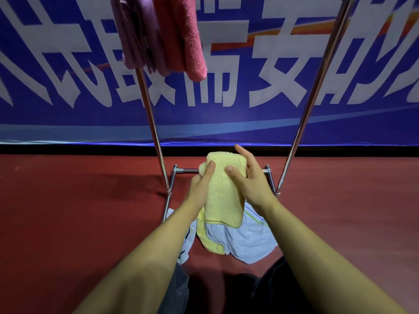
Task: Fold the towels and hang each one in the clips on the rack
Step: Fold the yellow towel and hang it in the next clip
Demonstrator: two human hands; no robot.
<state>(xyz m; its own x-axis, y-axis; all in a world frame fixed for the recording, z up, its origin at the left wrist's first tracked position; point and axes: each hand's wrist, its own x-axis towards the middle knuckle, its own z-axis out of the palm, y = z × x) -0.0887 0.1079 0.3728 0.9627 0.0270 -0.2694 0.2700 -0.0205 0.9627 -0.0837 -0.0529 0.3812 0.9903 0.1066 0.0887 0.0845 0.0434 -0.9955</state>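
yellow towel (pixel 223 191), folded into a thick pad, is held up between both hands in the head view, in front of the rack's low crossbar. the left hand (pixel 199 189) grips its left edge, thumb (pixel 209 169) pressed flat on the front face and the other fingers hidden behind the cloth. the right hand (pixel 250 181) holds the right edge, thumb (pixel 233 173) laid across the front near the top, forefinger stretched up past the towel's upper corner, so that hand is curled round the fold too.

below the hands, a loose tail of the same yellow cloth hangs down onto a pale blue towel (pixel 244 243) crumpled on the red floor (pixel 79 211) between the forearms. a white cloth (pixel 186 243) with dark marks lies just left of it, partly under the left forearm.

the rack (pixel 156 137) has 2 shiny poles rising either side of the hands, spreading apart toward the top. well above the left hand, a purple towel (pixel 133 35) and a pink towel (pixel 188 39) hang side by side, touching; the clips are out of frame. beyond the hands stands a blue banner (pixel 249 64) with big white characters.
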